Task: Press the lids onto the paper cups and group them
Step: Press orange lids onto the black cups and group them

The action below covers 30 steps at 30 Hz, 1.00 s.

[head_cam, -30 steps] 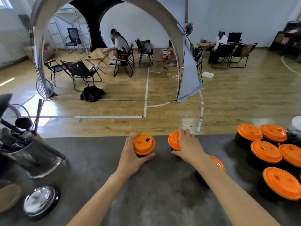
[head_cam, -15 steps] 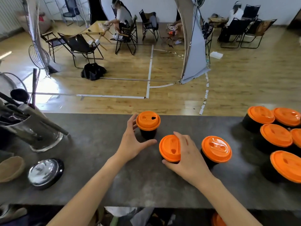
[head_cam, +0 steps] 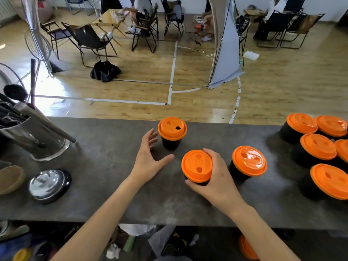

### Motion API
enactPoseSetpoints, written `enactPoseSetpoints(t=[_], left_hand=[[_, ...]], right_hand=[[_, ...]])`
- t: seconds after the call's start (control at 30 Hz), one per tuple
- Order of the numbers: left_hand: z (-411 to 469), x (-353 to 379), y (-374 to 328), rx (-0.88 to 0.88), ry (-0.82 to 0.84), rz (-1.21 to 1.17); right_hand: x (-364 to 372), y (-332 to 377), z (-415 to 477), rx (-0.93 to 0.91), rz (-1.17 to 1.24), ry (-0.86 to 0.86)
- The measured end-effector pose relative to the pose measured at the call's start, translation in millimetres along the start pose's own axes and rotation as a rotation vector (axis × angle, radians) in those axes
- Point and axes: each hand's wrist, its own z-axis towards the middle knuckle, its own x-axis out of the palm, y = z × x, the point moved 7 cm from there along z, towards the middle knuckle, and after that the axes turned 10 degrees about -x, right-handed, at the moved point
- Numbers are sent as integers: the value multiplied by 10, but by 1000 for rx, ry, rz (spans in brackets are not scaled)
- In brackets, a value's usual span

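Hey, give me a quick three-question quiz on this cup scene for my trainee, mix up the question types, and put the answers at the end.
1. True or false: the left hand grips the far lidded cup.
2. What does the right hand hold? A: the near lidded cup. B: a loose lid. C: nothing.
3. Leaving out the cluster of lidded cups at the right end of the counter, how many lidded cups are on the counter top, the held one included?
Key: 1 false, the left hand is open beside the far lidded cup. 2 A. 3 three.
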Motion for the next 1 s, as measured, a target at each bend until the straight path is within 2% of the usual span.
enactPoseSetpoints(t=[0.1, 0.13, 0.17, 0.27, 0.33, 0.5, 0.67, 0.87, 1.0], left_hand=[[-359, -81, 36, 59, -254, -63], [-461, -61, 27, 70, -285, -103], [-527, 8, -1, 71, -248, -156], [-574, 418, -153, -15, 115, -300], [-585, 592, -243, -20, 228, -353], [-586, 705, -238, 14, 197, -397], [-489, 771, -181, -50, 190, -452], [-529, 728, -159, 11, 94, -487], [-418, 778, -214, -55, 147, -540]], right_hand=[[58, -62, -85, 3, 67, -48], [80, -88, -109, 11, 104, -72], [100, -112, -134, 13, 149, -94], [143, -138, -170, -11, 240, -130], [159, -119, -168, -29, 256, -135], [209, -135, -172, -31, 283, -164], [242, -170, -162, -26, 276, -154], [221, -205, -171, -16, 260, -175], [251, -230, -178, 22, 280, -164]])
